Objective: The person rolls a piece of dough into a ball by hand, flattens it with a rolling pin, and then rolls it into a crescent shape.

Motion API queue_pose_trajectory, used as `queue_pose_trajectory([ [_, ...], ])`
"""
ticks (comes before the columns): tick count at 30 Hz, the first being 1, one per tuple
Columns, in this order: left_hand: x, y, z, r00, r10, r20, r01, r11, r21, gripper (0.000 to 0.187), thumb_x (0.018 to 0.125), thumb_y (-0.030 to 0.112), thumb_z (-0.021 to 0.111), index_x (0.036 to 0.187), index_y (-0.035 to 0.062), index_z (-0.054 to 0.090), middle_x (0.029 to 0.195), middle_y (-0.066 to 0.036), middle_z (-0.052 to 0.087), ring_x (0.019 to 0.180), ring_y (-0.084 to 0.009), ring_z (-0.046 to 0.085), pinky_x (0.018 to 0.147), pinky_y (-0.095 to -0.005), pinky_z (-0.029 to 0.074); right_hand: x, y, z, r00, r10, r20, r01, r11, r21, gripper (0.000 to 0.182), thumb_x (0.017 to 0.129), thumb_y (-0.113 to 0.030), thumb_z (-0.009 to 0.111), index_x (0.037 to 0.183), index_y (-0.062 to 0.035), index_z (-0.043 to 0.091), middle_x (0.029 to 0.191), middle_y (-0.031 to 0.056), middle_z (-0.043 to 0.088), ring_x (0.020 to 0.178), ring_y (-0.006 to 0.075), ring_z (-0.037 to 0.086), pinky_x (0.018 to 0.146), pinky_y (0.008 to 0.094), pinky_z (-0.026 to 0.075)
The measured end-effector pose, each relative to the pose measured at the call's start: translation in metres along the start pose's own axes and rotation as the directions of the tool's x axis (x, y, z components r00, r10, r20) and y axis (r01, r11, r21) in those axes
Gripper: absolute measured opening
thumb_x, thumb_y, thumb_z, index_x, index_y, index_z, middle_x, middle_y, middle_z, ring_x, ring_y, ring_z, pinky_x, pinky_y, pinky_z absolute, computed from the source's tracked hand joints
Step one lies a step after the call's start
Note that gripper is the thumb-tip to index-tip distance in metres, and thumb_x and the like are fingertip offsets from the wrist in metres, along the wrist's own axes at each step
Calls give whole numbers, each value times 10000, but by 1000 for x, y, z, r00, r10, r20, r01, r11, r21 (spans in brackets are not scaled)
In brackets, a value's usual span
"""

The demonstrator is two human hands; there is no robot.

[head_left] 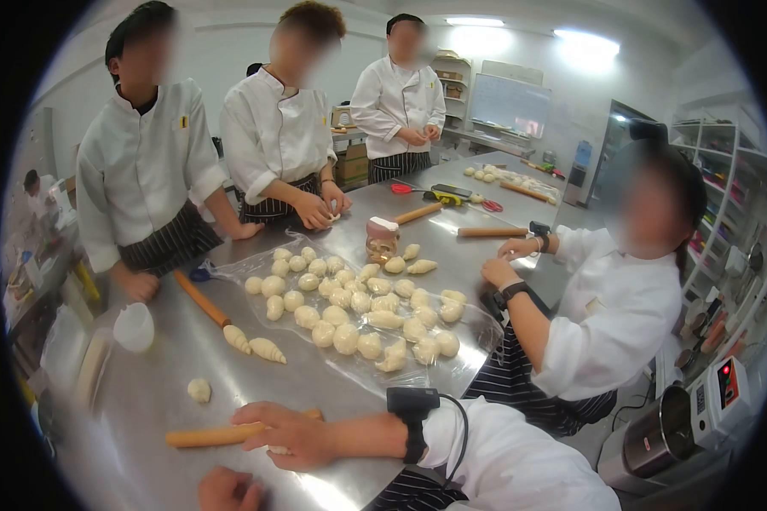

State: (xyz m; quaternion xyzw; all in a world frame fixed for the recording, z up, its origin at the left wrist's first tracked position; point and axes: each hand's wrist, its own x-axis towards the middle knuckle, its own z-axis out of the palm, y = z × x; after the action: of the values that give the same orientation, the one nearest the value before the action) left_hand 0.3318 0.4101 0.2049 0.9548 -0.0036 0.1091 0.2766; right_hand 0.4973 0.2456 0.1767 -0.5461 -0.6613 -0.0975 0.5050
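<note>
Over a wooden rolling pin point(204, 438) near the table's front, my right hand point(290, 436) curves its fingers around a small white piece of dough point(277, 450), mostly hidden under the hand. My left hand point(230, 490) is at the bottom edge, partly cut off, its fingers curled in and no object visible in them. A round dough ball point(198, 390) rests on the metal beyond the pin. Farther off, many dough balls point(345, 338) lie on and under clear plastic film. Two ridged dough pieces point(267, 350) sit by another rolling pin point(201, 298).
A steel table point(153, 387) spans the view. Three people in white jackets point(149, 162) stand across it; another person point(609, 307) sits or stands at the right. A jar point(382, 240), a white scraper point(134, 328) and more rolling pins point(493, 232) are on the table. A mixer-like machine point(660, 434) is at lower right.
</note>
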Motion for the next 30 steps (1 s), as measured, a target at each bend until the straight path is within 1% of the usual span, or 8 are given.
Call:
queue_pose_trajectory([
  [3,1,4,-1,1000,10,-13,-11,1000,-17,197,808,215,661,832,22,633,760,-176,603,691,-356,580,637,-424,461,1,0,-2,999,-16,-42,13,998,-68,399,674,63,564,1043,-87,555,1302,158,424,1239,384,385,1025,463,325],
  [6,1,4,-1,999,39,-28,-40,999,-35,194,805,209,665,832,20,632,758,-176,602,690,-354,585,635,-422,467,0,3,-3,998,31,-50,-34,997,-73,319,735,54,601,1019,-88,581,1312,143,435,1267,356,373,1030,466,329],
  [9,1,5,-2,999,43,-22,-44,997,-58,193,803,202,667,837,16,633,763,-180,604,698,-354,591,642,-418,474,-2,2,-2,986,163,-35,-161,985,60,250,772,25,613,999,-73,585,1280,130,460,1196,326,451,976,411,389],
  [12,1,8,-4,1000,15,3,-14,998,-54,196,803,199,667,850,12,636,779,-187,611,714,-355,601,653,-413,480,0,-1,-4,974,225,10,-223,961,164,198,791,-19,626,980,-67,592,1100,114,573,1013,278,573,842,367,468],
  [15,2,8,-4,1000,1,9,0,998,-62,201,803,200,667,862,9,639,794,-193,618,729,-356,608,658,-411,483,-4,-4,-5,953,282,108,-295,946,137,141,778,-78,646,912,-58,606,882,101,629,807,270,626,694,356,498],
  [18,3,6,-3,1000,20,6,-20,998,-56,203,803,199,667,868,8,642,801,-194,621,734,-355,612,660,-410,485,-1,-7,-7,981,177,82,-185,978,97,109,772,-121,659,847,-57,612,756,83,626,729,279,618,629,372,480],
  [21,2,5,-2,1000,23,5,-23,998,-64,201,801,197,667,870,10,644,802,-192,620,733,-356,611,661,-411,485,-2,-6,-5,991,127,37,-130,986,104,73,795,-130,656,813,-81,604,741,62,596,696,283,582,592,380,449],
  [30,1,7,-4,1000,28,1,-28,999,-38,184,807,191,647,860,14,644,792,-188,612,736,-365,598,664,-423,474,-1,-9,-5,986,155,63,-159,985,68,103,764,-132,659,778,-60,586,747,86,594,715,297,587,609,383,454],
])
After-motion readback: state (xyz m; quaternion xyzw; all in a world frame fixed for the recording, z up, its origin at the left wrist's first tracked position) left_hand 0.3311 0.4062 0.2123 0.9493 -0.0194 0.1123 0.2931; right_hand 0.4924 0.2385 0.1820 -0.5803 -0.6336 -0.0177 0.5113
